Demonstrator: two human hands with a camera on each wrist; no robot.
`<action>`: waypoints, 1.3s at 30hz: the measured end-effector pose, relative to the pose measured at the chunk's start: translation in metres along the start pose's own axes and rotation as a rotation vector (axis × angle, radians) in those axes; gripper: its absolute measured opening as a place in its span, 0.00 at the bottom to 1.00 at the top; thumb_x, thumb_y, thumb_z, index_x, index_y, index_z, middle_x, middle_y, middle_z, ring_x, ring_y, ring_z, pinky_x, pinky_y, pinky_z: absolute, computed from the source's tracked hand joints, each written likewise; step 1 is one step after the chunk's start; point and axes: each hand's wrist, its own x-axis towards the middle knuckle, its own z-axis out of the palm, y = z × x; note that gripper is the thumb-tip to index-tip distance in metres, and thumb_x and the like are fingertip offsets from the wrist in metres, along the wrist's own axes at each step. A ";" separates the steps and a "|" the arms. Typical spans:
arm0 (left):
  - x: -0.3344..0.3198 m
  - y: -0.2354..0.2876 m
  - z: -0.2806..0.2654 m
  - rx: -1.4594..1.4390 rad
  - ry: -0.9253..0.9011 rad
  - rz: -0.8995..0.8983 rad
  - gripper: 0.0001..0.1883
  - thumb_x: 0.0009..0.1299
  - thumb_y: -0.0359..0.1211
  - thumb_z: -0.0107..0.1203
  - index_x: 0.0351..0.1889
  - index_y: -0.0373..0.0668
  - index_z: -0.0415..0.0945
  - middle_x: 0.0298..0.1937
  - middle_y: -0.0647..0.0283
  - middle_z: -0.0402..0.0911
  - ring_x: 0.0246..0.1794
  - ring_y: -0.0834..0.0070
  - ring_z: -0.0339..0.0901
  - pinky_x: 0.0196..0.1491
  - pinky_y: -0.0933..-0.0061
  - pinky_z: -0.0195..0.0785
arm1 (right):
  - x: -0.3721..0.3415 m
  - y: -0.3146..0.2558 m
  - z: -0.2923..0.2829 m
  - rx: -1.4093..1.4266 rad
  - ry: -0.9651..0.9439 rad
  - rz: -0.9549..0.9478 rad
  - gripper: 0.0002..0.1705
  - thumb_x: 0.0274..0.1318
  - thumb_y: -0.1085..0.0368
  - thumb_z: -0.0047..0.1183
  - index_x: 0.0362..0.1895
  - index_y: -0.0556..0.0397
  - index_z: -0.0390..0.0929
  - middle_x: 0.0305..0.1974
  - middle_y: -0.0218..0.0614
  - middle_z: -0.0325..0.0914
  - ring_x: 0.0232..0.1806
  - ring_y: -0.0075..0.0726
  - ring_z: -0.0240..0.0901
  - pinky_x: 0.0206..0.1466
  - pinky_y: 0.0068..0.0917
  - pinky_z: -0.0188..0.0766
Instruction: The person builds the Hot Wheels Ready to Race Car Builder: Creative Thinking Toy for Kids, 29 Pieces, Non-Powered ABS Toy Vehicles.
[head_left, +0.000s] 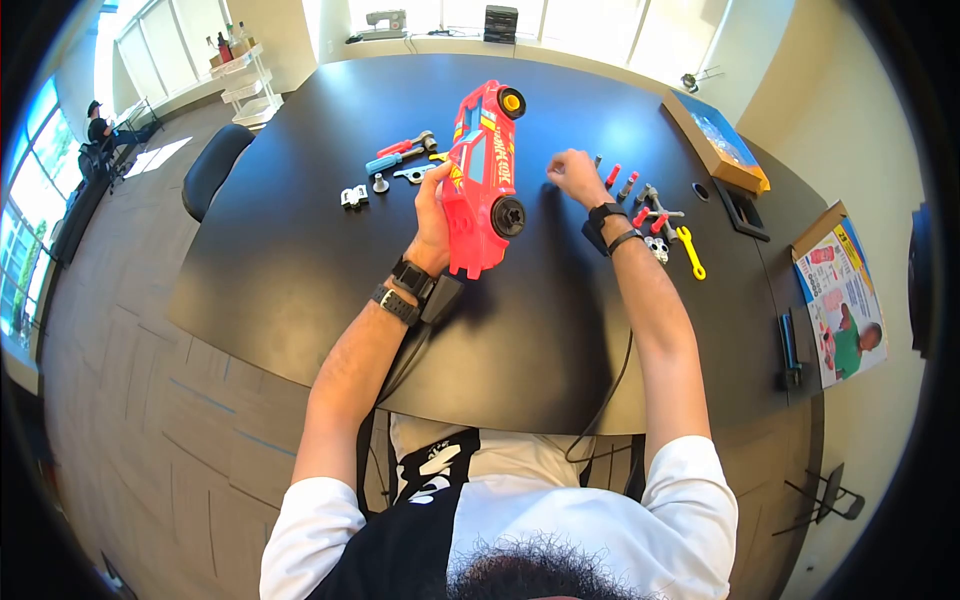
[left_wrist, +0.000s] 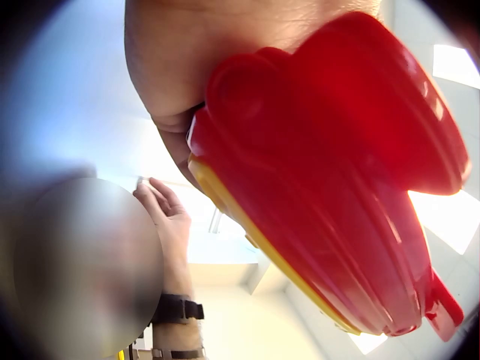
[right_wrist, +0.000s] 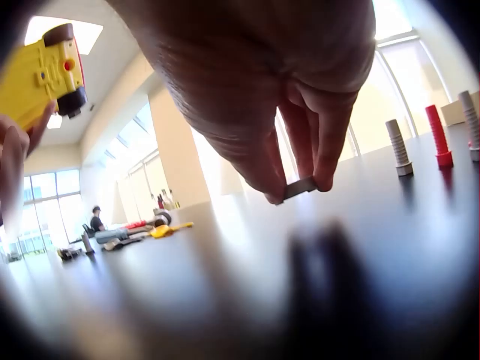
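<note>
My left hand grips a red toy car near its middle, holding it up above the dark table; black wheels face right. The left wrist view shows its red body close up, and the right wrist view shows its yellow underside. Just above the tabletop, my right hand pinches a small grey piece between thumb and fingers. A grey bolt and a red bolt stand upright to the right of that hand.
Toy tools, including a blue screwdriver, lie left of the car. At the right are a yellow wrench, a grey cross-shaped piece and a cardboard box. A printed box stands at the right edge.
</note>
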 end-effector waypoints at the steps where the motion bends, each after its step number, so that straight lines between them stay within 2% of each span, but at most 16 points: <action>1: 0.000 0.000 0.000 -0.005 -0.013 -0.001 0.33 0.80 0.57 0.52 0.68 0.39 0.77 0.58 0.57 0.89 0.52 0.66 0.89 0.56 0.62 0.85 | -0.005 -0.008 -0.009 -0.003 0.003 0.007 0.17 0.64 0.65 0.66 0.54 0.60 0.88 0.44 0.51 0.92 0.48 0.57 0.90 0.58 0.43 0.86; 3: 0.000 -0.002 0.004 -0.010 0.007 0.003 0.33 0.80 0.57 0.52 0.68 0.40 0.77 0.58 0.57 0.89 0.52 0.66 0.89 0.56 0.63 0.85 | -0.011 -0.036 -0.032 0.443 0.272 0.008 0.22 0.61 0.65 0.70 0.59 0.58 0.88 0.47 0.46 0.93 0.49 0.44 0.92 0.60 0.39 0.86; 4: 0.000 -0.003 0.005 -0.014 0.035 0.010 0.33 0.80 0.57 0.52 0.68 0.40 0.77 0.57 0.57 0.89 0.52 0.67 0.89 0.56 0.63 0.85 | -0.012 -0.046 -0.043 0.441 0.274 0.010 0.22 0.61 0.65 0.70 0.59 0.58 0.88 0.47 0.46 0.93 0.49 0.44 0.92 0.60 0.39 0.86; 6: -0.001 -0.002 0.003 -0.017 0.014 -0.007 0.32 0.81 0.56 0.52 0.69 0.39 0.75 0.59 0.56 0.88 0.53 0.66 0.89 0.57 0.62 0.85 | -0.016 -0.066 -0.068 0.837 0.338 -0.105 0.25 0.60 0.68 0.71 0.63 0.55 0.88 0.51 0.40 0.92 0.53 0.34 0.90 0.64 0.38 0.85; 7: -0.001 -0.002 0.002 -0.019 -0.006 -0.024 0.32 0.81 0.54 0.51 0.70 0.39 0.74 0.60 0.55 0.87 0.55 0.65 0.88 0.58 0.61 0.84 | -0.020 -0.080 -0.084 0.835 0.341 -0.101 0.25 0.60 0.68 0.71 0.63 0.55 0.88 0.51 0.40 0.92 0.53 0.34 0.90 0.64 0.38 0.85; 9: 0.000 -0.003 -0.001 -0.020 -0.020 -0.031 0.32 0.81 0.55 0.51 0.70 0.39 0.74 0.60 0.55 0.87 0.55 0.65 0.88 0.58 0.61 0.85 | -0.034 -0.112 -0.115 0.924 0.387 -0.344 0.28 0.62 0.71 0.69 0.67 0.52 0.86 0.57 0.36 0.90 0.57 0.33 0.87 0.67 0.39 0.83; 12: 0.000 -0.004 0.003 -0.015 -0.011 -0.034 0.32 0.81 0.55 0.51 0.70 0.39 0.75 0.58 0.56 0.88 0.53 0.66 0.89 0.55 0.62 0.86 | -0.050 -0.146 -0.148 0.791 0.371 -0.434 0.29 0.62 0.73 0.66 0.69 0.50 0.85 0.59 0.34 0.89 0.60 0.30 0.85 0.69 0.37 0.82; 19: -0.003 -0.005 0.014 0.019 0.024 -0.027 0.33 0.81 0.56 0.50 0.69 0.38 0.76 0.57 0.56 0.89 0.50 0.67 0.90 0.53 0.64 0.87 | -0.052 -0.162 -0.155 0.584 0.352 -0.534 0.32 0.58 0.75 0.62 0.69 0.46 0.85 0.58 0.36 0.89 0.60 0.34 0.85 0.68 0.35 0.82; 21: -0.001 -0.004 0.006 0.015 -0.002 -0.040 0.33 0.81 0.56 0.50 0.70 0.38 0.74 0.59 0.55 0.88 0.52 0.65 0.89 0.55 0.62 0.86 | -0.050 -0.162 -0.152 0.527 0.355 -0.555 0.33 0.58 0.75 0.61 0.70 0.46 0.84 0.58 0.38 0.89 0.60 0.37 0.85 0.67 0.35 0.83; 24: -0.001 -0.004 0.002 0.015 -0.030 -0.058 0.34 0.81 0.56 0.49 0.72 0.37 0.72 0.61 0.53 0.86 0.55 0.64 0.89 0.57 0.60 0.86 | -0.050 -0.164 -0.150 0.522 0.391 -0.548 0.34 0.58 0.75 0.62 0.70 0.46 0.83 0.58 0.36 0.89 0.61 0.37 0.85 0.69 0.37 0.83; 28: -0.003 -0.003 0.008 0.039 -0.010 -0.029 0.35 0.81 0.56 0.49 0.72 0.37 0.72 0.60 0.53 0.87 0.54 0.64 0.89 0.57 0.61 0.86 | -0.056 -0.167 -0.148 0.570 0.421 -0.515 0.31 0.61 0.73 0.66 0.70 0.48 0.83 0.59 0.36 0.89 0.63 0.37 0.84 0.70 0.39 0.84; 30: -0.003 -0.003 0.008 0.028 -0.015 -0.032 0.35 0.81 0.56 0.49 0.72 0.37 0.72 0.60 0.53 0.87 0.54 0.64 0.89 0.57 0.61 0.86 | -0.053 -0.159 -0.138 0.759 0.389 -0.375 0.26 0.66 0.68 0.70 0.67 0.52 0.84 0.60 0.37 0.88 0.63 0.37 0.85 0.70 0.41 0.85; 31: -0.002 -0.003 0.008 0.016 -0.020 -0.036 0.34 0.81 0.56 0.49 0.72 0.37 0.72 0.60 0.53 0.87 0.54 0.64 0.89 0.57 0.61 0.86 | -0.052 -0.157 -0.135 0.759 0.389 -0.375 0.26 0.66 0.68 0.70 0.67 0.52 0.84 0.60 0.37 0.88 0.63 0.37 0.85 0.70 0.41 0.85; 33: -0.001 -0.004 0.006 0.016 -0.025 -0.039 0.34 0.81 0.55 0.49 0.72 0.37 0.72 0.60 0.53 0.87 0.54 0.64 0.89 0.57 0.61 0.86 | -0.048 -0.152 -0.131 0.884 0.287 -0.356 0.24 0.68 0.65 0.72 0.65 0.56 0.85 0.60 0.39 0.88 0.61 0.38 0.86 0.69 0.41 0.86; 37: 0.001 -0.004 0.001 -0.010 -0.024 -0.056 0.33 0.81 0.55 0.49 0.71 0.37 0.73 0.60 0.53 0.87 0.54 0.64 0.89 0.57 0.61 0.86 | -0.048 -0.152 -0.131 0.883 0.279 -0.337 0.22 0.69 0.65 0.72 0.64 0.57 0.86 0.59 0.39 0.88 0.59 0.38 0.88 0.67 0.41 0.87; 39: 0.001 -0.005 0.001 -0.004 -0.021 -0.049 0.33 0.81 0.55 0.49 0.71 0.37 0.74 0.60 0.54 0.87 0.54 0.65 0.89 0.56 0.61 0.86 | -0.047 -0.150 -0.130 0.893 0.244 -0.325 0.22 0.69 0.65 0.72 0.64 0.57 0.86 0.60 0.39 0.88 0.59 0.37 0.88 0.62 0.37 0.87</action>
